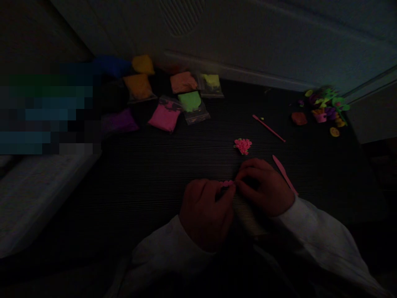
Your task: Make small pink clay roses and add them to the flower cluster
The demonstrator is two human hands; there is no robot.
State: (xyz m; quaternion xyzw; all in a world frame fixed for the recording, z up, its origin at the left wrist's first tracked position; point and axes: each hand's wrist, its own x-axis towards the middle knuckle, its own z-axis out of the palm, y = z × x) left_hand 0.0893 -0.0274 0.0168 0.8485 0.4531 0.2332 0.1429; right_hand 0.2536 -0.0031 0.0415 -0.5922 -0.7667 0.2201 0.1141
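Observation:
Between my two hands is a small strip of pink modelling clay (pixel 226 183) with a scalloped edge. My left hand (pixel 207 211) pinches it with thumb and forefinger. At its right end, the thumb and forefinger of my right hand (pixel 265 186) are pressed together, closed on the strip's tip. Just beyond my fingers lies a pink clay flower cluster (pixel 243 146) with bits of green at its edge. To the right of my right hand rests a pink plastic clay knife (pixel 284 174). A thin pink modelling stick (pixel 269 128) lies farther back.
Bags of coloured clay lie at the back left, among them a pink bag (pixel 165 116), a green bag (pixel 191 103) and an orange bag (pixel 139 86). Small clay figures (pixel 325 109) and a reddish-brown lump (pixel 298 118) sit at the dark table's (pixel 149 165) far right. The room is dim.

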